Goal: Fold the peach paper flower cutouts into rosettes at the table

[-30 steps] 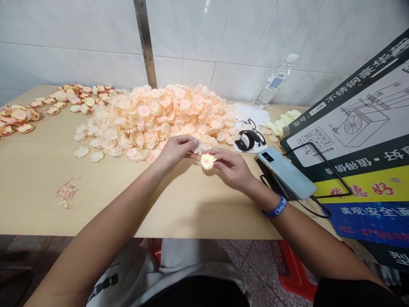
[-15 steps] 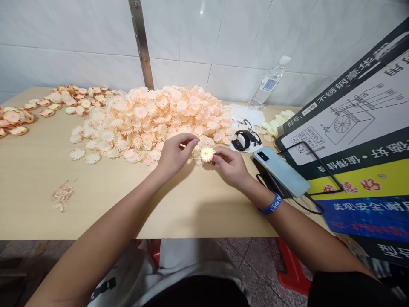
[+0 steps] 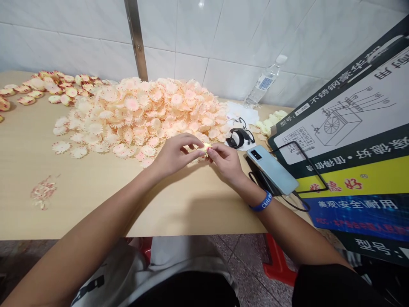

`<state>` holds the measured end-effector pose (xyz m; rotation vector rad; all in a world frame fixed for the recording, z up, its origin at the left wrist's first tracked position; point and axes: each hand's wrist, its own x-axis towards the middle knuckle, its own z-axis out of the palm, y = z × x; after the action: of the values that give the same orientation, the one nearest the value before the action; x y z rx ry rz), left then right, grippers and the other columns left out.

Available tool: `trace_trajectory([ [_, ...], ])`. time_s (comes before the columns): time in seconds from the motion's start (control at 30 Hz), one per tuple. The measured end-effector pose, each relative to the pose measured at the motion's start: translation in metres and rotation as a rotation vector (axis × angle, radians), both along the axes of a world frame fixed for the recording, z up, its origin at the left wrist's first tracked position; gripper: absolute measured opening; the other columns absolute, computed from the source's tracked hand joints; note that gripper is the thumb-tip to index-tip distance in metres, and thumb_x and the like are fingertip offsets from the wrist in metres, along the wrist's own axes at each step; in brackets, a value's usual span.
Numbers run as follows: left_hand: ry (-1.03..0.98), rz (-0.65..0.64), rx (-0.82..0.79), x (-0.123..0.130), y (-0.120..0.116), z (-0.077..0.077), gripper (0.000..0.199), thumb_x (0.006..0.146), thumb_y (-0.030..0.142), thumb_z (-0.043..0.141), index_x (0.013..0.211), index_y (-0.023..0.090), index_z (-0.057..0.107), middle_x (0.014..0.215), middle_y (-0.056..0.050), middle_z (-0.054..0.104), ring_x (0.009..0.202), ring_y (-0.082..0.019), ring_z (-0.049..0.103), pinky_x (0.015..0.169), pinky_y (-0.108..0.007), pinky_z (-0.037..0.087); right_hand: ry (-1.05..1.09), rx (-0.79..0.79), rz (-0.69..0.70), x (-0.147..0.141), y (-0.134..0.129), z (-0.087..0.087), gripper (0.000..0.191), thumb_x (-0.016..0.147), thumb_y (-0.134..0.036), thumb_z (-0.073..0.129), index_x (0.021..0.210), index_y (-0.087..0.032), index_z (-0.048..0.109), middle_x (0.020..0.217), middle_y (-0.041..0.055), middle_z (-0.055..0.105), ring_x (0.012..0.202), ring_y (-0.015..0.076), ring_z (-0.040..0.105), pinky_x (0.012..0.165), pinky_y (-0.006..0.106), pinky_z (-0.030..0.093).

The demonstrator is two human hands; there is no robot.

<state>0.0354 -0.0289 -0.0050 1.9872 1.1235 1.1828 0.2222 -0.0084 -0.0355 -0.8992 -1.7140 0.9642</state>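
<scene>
Between my two hands is a small pale-yellow flower piece [image 3: 206, 147] with red tips. My right hand [image 3: 225, 161] pinches its right side between thumb and fingers. My left hand [image 3: 179, 154] has its thumb and fingers closed on the left edge of the same piece. Just behind them spreads a large heap of pale pink flower pieces [image 3: 153, 106]. Stacked yellow pieces with red edges [image 3: 70, 91] lie at the back left.
A blue phone [image 3: 273, 168] with cables lies right of my right hand, near a black watch [image 3: 235, 138]. Behind stands a clear bottle [image 3: 263, 83]. A large printed box [image 3: 345, 128] leans at the right. Small scraps [image 3: 44, 192] lie on the left.
My left hand's fingertips have come onto the flower piece, which was in my right hand alone. The piece now shows more edge-on. The view has shifted slightly to the right.
</scene>
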Motion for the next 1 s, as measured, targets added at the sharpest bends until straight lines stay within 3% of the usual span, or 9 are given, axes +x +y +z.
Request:
trace_trajectory([
  [0.1, 0.037, -0.016, -0.013, 0.002, 0.001, -0.004, 0.022, 0.080, 0.034, 0.066, 0.094, 0.017, 0.072, 0.099, -0.007, 0.070, 0.083, -0.014, 0.064, 0.063, -0.020, 0.050, 0.008, -0.013, 0.003, 0.001, 0.001, -0.002, 0.034, 0.084, -0.047, 0.064, 0.067, -0.018, 0.062, 0.063, -0.0003, 0.058, 0.061, 0.0129, 0.053, 0.060, 0.026, 0.043],
  [0.4, -0.011, 0.047, -0.164, -0.001, 0.004, -0.007, 0.025, 0.085, 0.034, 0.056, 0.084, 0.016, 0.073, 0.086, -0.006, 0.073, 0.077, -0.016, 0.065, 0.068, -0.024, 0.052, 0.117, -0.189, 0.140, 0.001, 0.007, -0.017, 0.022, 0.084, -0.040, 0.066, 0.077, -0.019, 0.064, 0.062, -0.0016, 0.060, 0.056, 0.0109, 0.054, 0.054, 0.024, 0.042],
  [0.63, -0.155, 0.060, -0.316, 0.000, 0.008, -0.010, 0.027, 0.083, 0.036, 0.055, 0.079, 0.013, 0.068, 0.076, -0.005, 0.068, 0.071, -0.016, 0.064, 0.069, -0.027, 0.054, 0.139, -0.258, 0.201, 0.000, 0.007, -0.013, 0.027, 0.081, -0.046, 0.068, 0.082, -0.020, 0.061, 0.063, -0.0020, 0.060, 0.055, 0.0105, 0.053, 0.054, 0.024, 0.043],
  [0.87, -0.307, 0.028, -0.498, 0.001, 0.006, -0.007, 0.014, 0.071, 0.027, 0.065, 0.076, 0.014, 0.065, 0.072, -0.003, 0.067, 0.067, -0.014, 0.064, 0.069, -0.027, 0.054, 0.118, -0.287, 0.202, -0.003, 0.009, -0.009, 0.028, 0.083, -0.045, 0.065, 0.080, -0.017, 0.061, 0.063, -0.0013, 0.059, 0.055, 0.0097, 0.052, 0.053, 0.023, 0.042],
  [1.0, -0.365, 0.061, -0.596, 0.004, 0.004, -0.005, 0.015, 0.067, 0.026, 0.072, 0.073, 0.014, 0.065, 0.066, -0.003, 0.066, 0.062, -0.013, 0.062, 0.060, -0.025, 0.050, 0.118, -0.305, 0.172, -0.003, 0.008, -0.006, 0.028, 0.082, -0.044, 0.065, 0.077, -0.017, 0.061, 0.064, -0.0009, 0.058, 0.057, 0.0107, 0.054, 0.054, 0.024, 0.044],
])
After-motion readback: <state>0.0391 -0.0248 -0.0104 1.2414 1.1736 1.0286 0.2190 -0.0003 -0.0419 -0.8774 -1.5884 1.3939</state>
